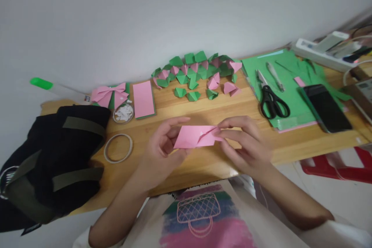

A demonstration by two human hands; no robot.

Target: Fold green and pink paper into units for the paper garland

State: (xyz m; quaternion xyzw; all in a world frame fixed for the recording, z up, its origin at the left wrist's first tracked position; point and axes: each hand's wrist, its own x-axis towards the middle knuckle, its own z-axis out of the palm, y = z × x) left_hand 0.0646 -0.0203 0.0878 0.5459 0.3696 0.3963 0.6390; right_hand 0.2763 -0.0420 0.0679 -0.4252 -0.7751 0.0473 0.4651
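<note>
A folded pink paper [188, 136] is held up over the front of the wooden table, with a slanted left end and a diagonal flap at its right. My left hand [164, 149] has its left part between the thumb below and the fingers above. At the right end, my right hand [244, 141] pinches the paper near the flap with thumb and fingertips. Beyond the hands, small folded green and pink pieces [193, 95] lie on the table, in front of a long cluster of similar pieces [197, 69] by the wall.
Black scissors [271, 102] and a cutter [274, 76] lie on green sheets [255, 66], beside a phone [328, 108]. At left are a tape roll [105, 151], a dish of white scraps [123, 112], a pink bow [110, 95], stacked pink cards [143, 99] and a black bag [66, 155].
</note>
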